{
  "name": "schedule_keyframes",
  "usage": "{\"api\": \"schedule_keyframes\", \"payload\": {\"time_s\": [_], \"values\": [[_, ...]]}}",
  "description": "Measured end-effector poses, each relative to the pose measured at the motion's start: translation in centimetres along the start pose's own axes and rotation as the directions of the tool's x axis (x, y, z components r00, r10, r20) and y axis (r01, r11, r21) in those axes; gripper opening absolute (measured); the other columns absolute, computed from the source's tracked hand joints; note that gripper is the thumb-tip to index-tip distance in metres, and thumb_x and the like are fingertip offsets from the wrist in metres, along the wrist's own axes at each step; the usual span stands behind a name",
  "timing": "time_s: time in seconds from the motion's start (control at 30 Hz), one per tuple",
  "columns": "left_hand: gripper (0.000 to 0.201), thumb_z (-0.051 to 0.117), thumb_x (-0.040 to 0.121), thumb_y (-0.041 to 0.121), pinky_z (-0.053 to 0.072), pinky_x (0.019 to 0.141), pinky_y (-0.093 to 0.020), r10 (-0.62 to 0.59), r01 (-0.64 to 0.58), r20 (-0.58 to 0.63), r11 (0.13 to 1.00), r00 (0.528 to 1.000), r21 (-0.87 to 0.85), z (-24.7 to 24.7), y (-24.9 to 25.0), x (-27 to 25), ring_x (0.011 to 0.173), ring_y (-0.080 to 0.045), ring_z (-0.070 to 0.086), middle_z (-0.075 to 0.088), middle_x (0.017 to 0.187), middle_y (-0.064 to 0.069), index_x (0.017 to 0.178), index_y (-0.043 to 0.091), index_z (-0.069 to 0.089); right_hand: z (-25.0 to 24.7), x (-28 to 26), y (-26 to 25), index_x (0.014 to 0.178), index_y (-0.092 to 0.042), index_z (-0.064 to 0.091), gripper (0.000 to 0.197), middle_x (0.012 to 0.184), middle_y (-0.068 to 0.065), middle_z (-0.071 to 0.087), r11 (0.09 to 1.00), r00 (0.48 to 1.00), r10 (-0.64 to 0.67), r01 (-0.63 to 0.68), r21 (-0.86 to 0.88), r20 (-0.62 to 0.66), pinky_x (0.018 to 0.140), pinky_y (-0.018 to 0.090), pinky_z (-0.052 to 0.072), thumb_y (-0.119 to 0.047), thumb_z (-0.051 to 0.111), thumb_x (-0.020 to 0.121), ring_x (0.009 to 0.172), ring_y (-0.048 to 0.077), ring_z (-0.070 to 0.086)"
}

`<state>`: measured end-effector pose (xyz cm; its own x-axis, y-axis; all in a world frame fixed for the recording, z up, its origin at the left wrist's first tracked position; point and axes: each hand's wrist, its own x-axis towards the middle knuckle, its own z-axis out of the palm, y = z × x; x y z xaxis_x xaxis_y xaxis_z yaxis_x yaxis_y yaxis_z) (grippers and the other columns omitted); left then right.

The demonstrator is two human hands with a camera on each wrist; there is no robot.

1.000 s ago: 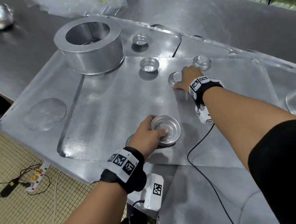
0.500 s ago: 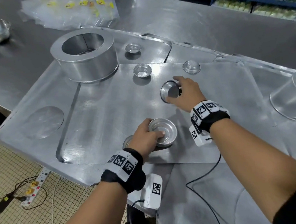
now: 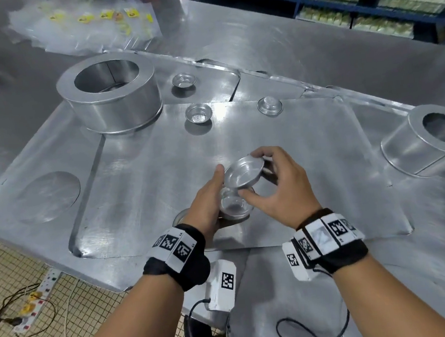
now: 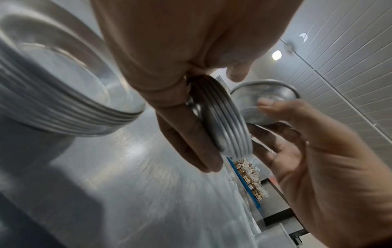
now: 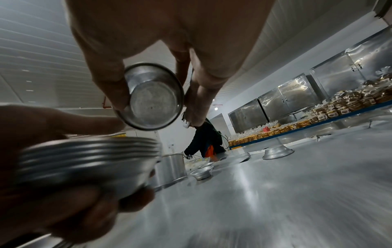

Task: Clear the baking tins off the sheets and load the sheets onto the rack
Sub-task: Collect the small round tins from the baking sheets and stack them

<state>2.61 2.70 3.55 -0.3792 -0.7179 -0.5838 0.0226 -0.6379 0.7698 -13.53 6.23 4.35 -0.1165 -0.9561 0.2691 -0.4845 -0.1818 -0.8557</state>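
My left hand grips a small stack of nested round tins just above the top baking sheet. Right above that stack, my right hand pinches a single tin by its rim, tilted. In the right wrist view the thumb and fingers hold this tin over the stack. The left wrist view shows the gripped stack edge on. Two upright small tins and one upturned tin sit farther back on the sheets. Another stack stands by my left wrist.
A big ring-shaped tin stands at the back left of the sheets, a second one at the right. Plastic bags lie on the steel table behind. Blue shelves hold packed goods. A power strip lies on the tiled floor.
My right hand picked a tin off the far part of the sheet and carried it back over the stack. The left hand lifted its stack slightly.
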Motion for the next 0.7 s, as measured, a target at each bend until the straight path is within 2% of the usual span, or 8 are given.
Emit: {"api": "schedule_keyframes", "payload": {"time_s": [0.07, 0.13, 0.3, 0.37, 0.47, 0.6, 0.7], "values": [[0.064, 0.048, 0.090, 0.068, 0.057, 0.090, -0.049, 0.016, -0.016, 0.012, 1.000, 1.000, 0.024, 0.2, 0.1, 0.1, 0.102, -0.032, 0.071, 0.072, 0.112, -0.016, 0.122, 0.016, 0.066, 0.1, -0.9, -0.1, 0.116, -0.012, 0.055, 0.061, 0.112, -0.003, 0.061, 1.000, 1.000, -0.007, 0.007, 0.001, 0.017, 0.092, 0.024, 0.053, -0.021, 0.087, 0.064, 0.103, 0.010, 0.064], [0.065, 0.057, 0.086, 0.064, 0.057, 0.089, -0.050, 0.023, -0.024, 0.006, 1.000, 1.000, 0.017, 0.3, 0.0, 0.3, 0.097, -0.032, 0.072, 0.071, 0.112, -0.017, 0.124, 0.011, 0.063, 0.3, -1.4, 0.0, 0.117, -0.011, 0.056, 0.061, 0.115, -0.004, 0.063, 1.000, 1.000, -0.006, 0.006, -0.001, 0.018, 0.093, 0.027, 0.054, -0.018, 0.086, 0.064, 0.106, 0.010, 0.064], [0.029, 0.061, 0.096, 0.028, 0.060, 0.073, -0.041, 0.016, -0.015, -0.009, 1.000, 1.000, 0.010, 0.4, -0.2, 0.8, 0.091, -0.029, 0.073, 0.070, 0.111, -0.016, 0.118, 0.010, 0.061, 0.1, -2.0, 0.5, 0.122, -0.014, 0.057, 0.062, 0.125, -0.009, 0.063, 0.993, 0.993, 0.085, -0.091, 0.070, 0.080, 0.098, 0.031, 0.052, -0.011, 0.084, 0.067, 0.114, 0.008, 0.062], [0.024, 0.063, 0.094, 0.016, 0.060, 0.073, -0.041, 0.020, -0.020, 0.000, 1.000, 1.000, 0.019, 0.3, -0.2, 0.8, 0.091, -0.029, 0.073, 0.070, 0.110, -0.016, 0.116, 0.010, 0.061, 0.0, -2.1, 0.7, 0.124, -0.014, 0.056, 0.061, 0.128, -0.010, 0.062, 0.988, 0.986, 0.108, -0.121, 0.099, 0.128, 0.100, 0.033, 0.051, -0.012, 0.084, 0.070, 0.117, 0.008, 0.060], [0.023, 0.060, 0.094, 0.006, 0.061, 0.076, -0.046, 0.032, -0.032, 0.001, 0.999, 0.999, 0.008, 0.1, -0.3, 1.0, 0.090, -0.030, 0.071, 0.069, 0.106, -0.019, 0.117, 0.006, 0.060, -0.2, -2.0, 1.2, 0.128, -0.015, 0.056, 0.059, 0.133, -0.011, 0.059, 0.981, 0.969, 0.128, -0.155, 0.114, 0.213, 0.104, 0.036, 0.048, -0.011, 0.080, 0.074, 0.122, 0.007, 0.057], [0.024, 0.057, 0.094, -0.001, 0.059, 0.079, -0.054, 0.041, -0.041, -0.026, 0.999, 0.999, -0.024, -0.1, -0.5, 1.3, 0.091, -0.034, 0.066, 0.064, 0.105, -0.022, 0.118, -0.001, 0.057, -1.2, -0.9, 1.9, 0.139, -0.021, 0.048, 0.068, 0.136, -0.013, 0.057, 0.955, 0.915, 0.190, -0.256, 0.148, 0.356, 0.108, 0.033, 0.043, -0.001, 0.065, 0.076, 0.129, 0.001, 0.050], [0.023, 0.056, 0.095, -0.003, 0.061, 0.074, -0.051, 0.044, -0.045, -0.043, 0.999, 0.998, -0.020, -0.2, -0.6, 1.5, 0.089, -0.033, 0.064, 0.062, 0.103, -0.021, 0.118, -0.003, 0.055, -1.7, 0.8, 3.2, 0.135, -0.027, 0.051, 0.071, 0.135, -0.014, 0.058, 0.935, 0.899, 0.247, -0.319, 0.153, 0.362, 0.107, 0.029, 0.041, -0.002, 0.053, 0.069, 0.130, -0.002, 0.048]]}}
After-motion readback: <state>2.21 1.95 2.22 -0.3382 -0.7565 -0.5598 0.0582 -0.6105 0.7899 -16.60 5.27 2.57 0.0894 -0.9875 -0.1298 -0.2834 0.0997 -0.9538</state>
